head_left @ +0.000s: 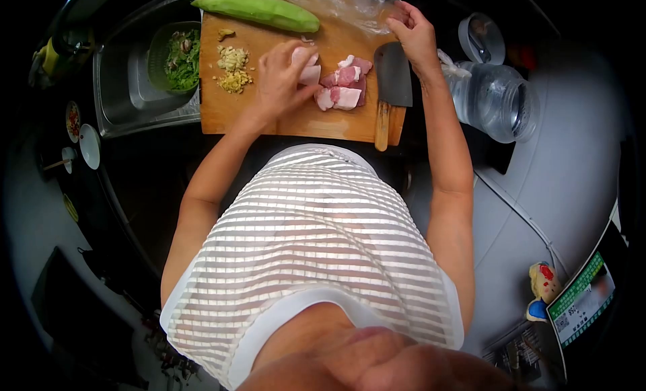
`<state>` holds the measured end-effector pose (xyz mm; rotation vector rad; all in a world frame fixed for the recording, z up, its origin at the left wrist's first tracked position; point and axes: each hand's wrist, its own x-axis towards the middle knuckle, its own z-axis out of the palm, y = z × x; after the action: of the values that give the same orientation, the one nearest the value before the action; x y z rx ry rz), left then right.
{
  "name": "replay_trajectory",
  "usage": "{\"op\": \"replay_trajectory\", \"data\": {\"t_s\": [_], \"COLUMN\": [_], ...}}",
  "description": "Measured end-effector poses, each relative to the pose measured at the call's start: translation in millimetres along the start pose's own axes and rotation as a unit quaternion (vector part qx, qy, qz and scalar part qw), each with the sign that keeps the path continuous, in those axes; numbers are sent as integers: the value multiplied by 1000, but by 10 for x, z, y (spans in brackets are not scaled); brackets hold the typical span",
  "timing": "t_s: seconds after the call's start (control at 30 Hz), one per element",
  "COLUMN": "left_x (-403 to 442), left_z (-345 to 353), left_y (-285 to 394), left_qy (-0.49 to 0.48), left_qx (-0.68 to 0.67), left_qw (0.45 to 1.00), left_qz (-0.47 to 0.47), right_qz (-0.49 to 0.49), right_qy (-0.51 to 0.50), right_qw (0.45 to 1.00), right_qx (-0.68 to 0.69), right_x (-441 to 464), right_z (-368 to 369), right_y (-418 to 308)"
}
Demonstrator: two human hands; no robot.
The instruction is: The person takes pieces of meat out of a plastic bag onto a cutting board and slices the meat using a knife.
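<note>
My left hand [281, 78] is closed round a pale pink piece of meat [309, 69] over the wooden cutting board [289, 125]. Just to its right lie several pieces of raw meat [346, 85]. My right hand [412, 31] pinches the edge of a clear plastic bag [350, 11] at the board's top right. A cleaver [393, 75] rests on the board's right side, its wooden handle toward me. Chopped pale bits [233, 68] lie in small piles to the left of my left hand. Across the board's top left stretches a long green gourd [259, 11].
At the left a metal sink [138, 88] holds a basket of leafy greens [182, 61]. Small dishes [89, 146] stand beyond its lower left. Right of the board are a clear jar [501, 102] and a round container [481, 38].
</note>
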<state>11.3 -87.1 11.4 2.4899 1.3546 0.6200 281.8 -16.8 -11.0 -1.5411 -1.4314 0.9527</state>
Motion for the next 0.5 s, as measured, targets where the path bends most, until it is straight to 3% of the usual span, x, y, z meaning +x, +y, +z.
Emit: {"op": "replay_trajectory", "data": {"t_s": [0.13, 0.2, 0.23, 0.3, 0.37, 0.43, 0.47, 0.5], "left_x": [-158, -234, -205, -188, -222, -258, -245, -140], "left_z": [213, 465, 500, 515, 514, 367, 301, 101], "left_y": [304, 337, 349, 387, 377, 339, 303, 313], "left_qy": [-56, -105, -100, -46, -37, -112, -109, -105], "left_qx": [-102, -20, -14, -99, -134, -242, -241, -361], "left_qw": [990, 991, 991, 990, 985, 963, 964, 922], "left_qz": [77, 86, 89, 90, 99, 25, 25, -96], "right_qz": [46, 77, 69, 108, 112, 105, 125, 125], "right_qy": [-17, 63, 64, 70, 88, 60, 62, 60], "right_qw": [998, 968, 968, 914, 897, 837, 848, 849], "right_qx": [24, 231, 233, 385, 419, 533, 511, 510], "right_x": [36, 84, 114, 128, 194, 257, 278, 281], "right_z": [76, 169, 162, 146, 134, 72, 43, 13], "right_y": [-173, -251, -269, -336, -429, -437, -429, -472]}}
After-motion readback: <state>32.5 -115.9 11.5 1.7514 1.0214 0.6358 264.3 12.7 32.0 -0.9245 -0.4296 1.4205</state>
